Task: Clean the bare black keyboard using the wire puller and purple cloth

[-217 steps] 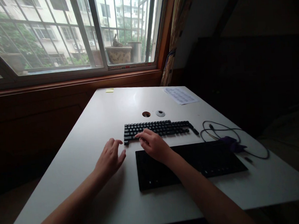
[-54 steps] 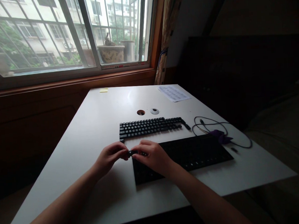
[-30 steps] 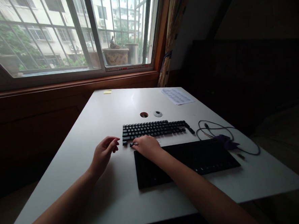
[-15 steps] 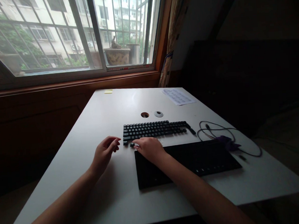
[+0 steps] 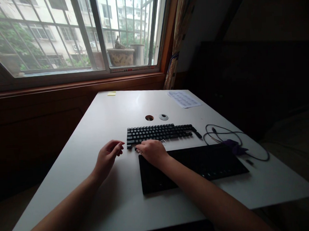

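Observation:
Black keycaps point(image 5: 155, 132) lie in close keyboard-like rows on the white table. My right hand point(image 5: 154, 152) is closed, with its fingertips on a single black keycap point(image 5: 136, 148) in front of the lowest row. A thin, shiny, wire-like piece point(image 5: 139, 151) shows by these fingertips; what it belongs to is unclear. Under my right wrist lies a dark keyboard base point(image 5: 199, 165). My left hand point(image 5: 108, 156) hovers left of the rows with fingers curled in toward the thumb. The inside of its grip is hidden. Its nearest keycap point(image 5: 129, 147) is at the lower left corner.
A coiled black cable point(image 5: 261, 155) and a purple cloth-like piece point(image 5: 232, 147) lie at the right. Behind the keycaps are a round table hole point(image 5: 149, 118) and its grey cover point(image 5: 163, 117). Printed sheets point(image 5: 185, 99) and yellow sticky notes point(image 5: 111, 93) lie toward the window.
My right fingertips have shifted slightly and now cover more of the single keycap. A pale outlined piece has come into sight behind the right hand. The left hand keeps its pose.

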Available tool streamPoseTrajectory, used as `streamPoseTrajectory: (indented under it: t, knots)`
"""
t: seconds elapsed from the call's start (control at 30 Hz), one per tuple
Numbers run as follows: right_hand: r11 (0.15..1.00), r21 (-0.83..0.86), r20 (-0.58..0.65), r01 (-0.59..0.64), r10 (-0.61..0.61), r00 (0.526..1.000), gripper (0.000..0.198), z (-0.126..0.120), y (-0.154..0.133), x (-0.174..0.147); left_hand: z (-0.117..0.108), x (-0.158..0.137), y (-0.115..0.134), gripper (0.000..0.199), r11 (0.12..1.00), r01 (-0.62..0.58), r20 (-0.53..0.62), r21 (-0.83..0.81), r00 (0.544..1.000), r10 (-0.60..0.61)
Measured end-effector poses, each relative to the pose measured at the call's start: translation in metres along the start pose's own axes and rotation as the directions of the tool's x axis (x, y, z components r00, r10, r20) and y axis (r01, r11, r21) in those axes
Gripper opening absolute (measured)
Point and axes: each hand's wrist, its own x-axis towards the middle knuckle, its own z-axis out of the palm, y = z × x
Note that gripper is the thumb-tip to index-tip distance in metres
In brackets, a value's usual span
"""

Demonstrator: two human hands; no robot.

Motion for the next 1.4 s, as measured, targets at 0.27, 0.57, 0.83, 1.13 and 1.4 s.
streamPoseTrajectory:
  t: [0.27, 0.57, 0.83, 1.13, 1.4]
  knots:
    - [1.0, 0.003, 0.007, 0.023, -0.023, 1.0, 0.024, 0.002, -0.002, 0.001, 0.001, -0.001, 0.003, 0.024, 1.0, -0.004, -0.008, 0.01, 1.0, 0.004]
    - [1.0, 0.005, 0.003, -0.001, 0.001, 1.0, 0.026, 0.004, -0.004, 0.011, 0.001, 0.0, 0.004, 0.023, 1.0, 0.004, -0.01, 0.019, 1.0, -0.004]
    - [1.0, 0.017, -0.018, -0.021, 0.021, 1.0, 0.026, 0.008, -0.008, 0.015, 0.0, -0.001, 0.004, 0.023, 1.0, -0.001, -0.002, 0.022, 1.0, 0.001]
    - [1.0, 0.026, -0.038, -0.01, 0.011, 0.999, 0.025, 0.009, -0.008, 0.015, 0.001, -0.002, 0.006, 0.023, 1.0, 0.003, 0.0, 0.024, 1.0, -0.003]
    - [0.999, 0.033, -0.035, -0.022, 0.023, 0.999, 0.025, 0.01, -0.008, 0.015, 0.001, -0.001, 0.005, 0.024, 1.0, -0.002, 0.003, 0.021, 1.0, 0.001]
